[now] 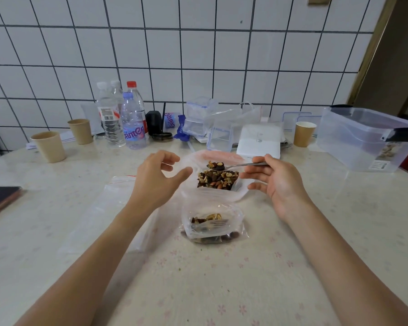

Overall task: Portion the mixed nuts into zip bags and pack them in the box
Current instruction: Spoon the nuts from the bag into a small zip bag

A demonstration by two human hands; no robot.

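Floral tabletop (222, 290) by white tiled wall (174, 55), right hand (272, 182) pinching loaded spoon (236, 165) over nuts (218, 180), left hand (157, 178) spread, empty, just beside them.

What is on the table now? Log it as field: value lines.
left hand: open, above the table, holding nothing
right hand: holds spoon
spoon: loaded with nuts, over the big bag
small bag: partly filled, nearer the person
empty bag: flat, left
box: far right
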